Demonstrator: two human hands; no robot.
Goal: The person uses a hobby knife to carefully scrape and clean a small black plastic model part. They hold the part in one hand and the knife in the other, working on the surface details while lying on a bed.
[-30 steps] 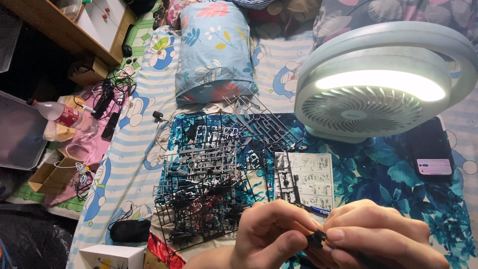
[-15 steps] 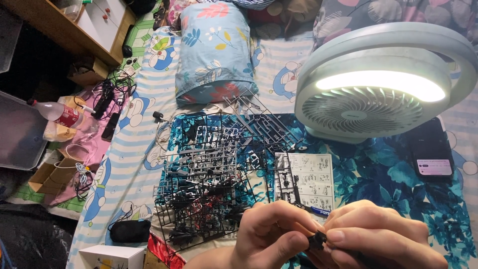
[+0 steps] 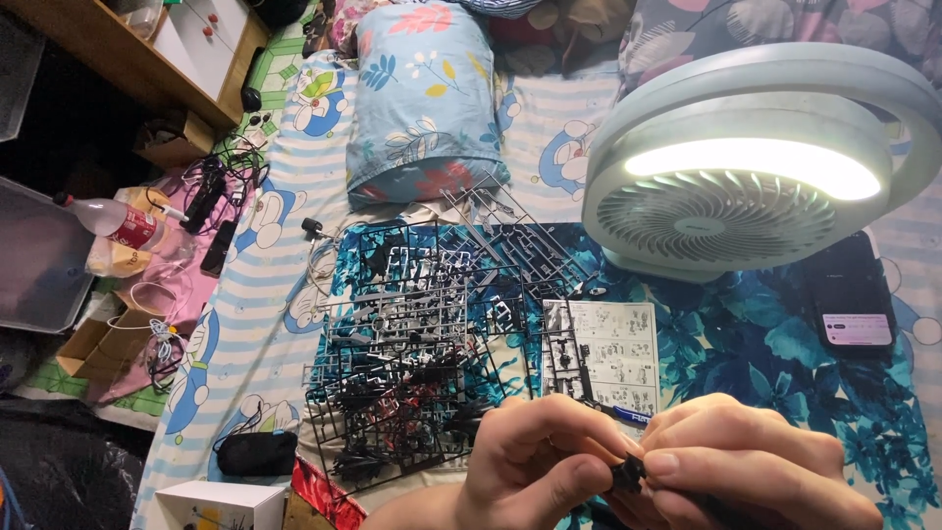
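Low in the frame, my left hand point(image 3: 535, 466) and my right hand point(image 3: 751, 471) meet fingertip to fingertip, both pinching a small black plastic part point(image 3: 626, 475) between thumbs and forefingers. Just beyond them a pile of black and grey model-kit part frames point(image 3: 422, 344) is spread over a blue floral cloth point(image 3: 785, 344). A printed instruction sheet point(image 3: 608, 353) lies beside the pile, with a blue pen point(image 3: 618, 415) at its near edge, partly hidden by my fingers.
A round white fan with a lit ring point(image 3: 756, 167) stands at the right. A phone point(image 3: 852, 294) lies beside it. A floral pillow point(image 3: 422, 98) lies at the back. Cables point(image 3: 211, 186), a bottle point(image 3: 118, 224), a black pouch point(image 3: 257, 453) and a white box point(image 3: 221, 505) sit on the left.
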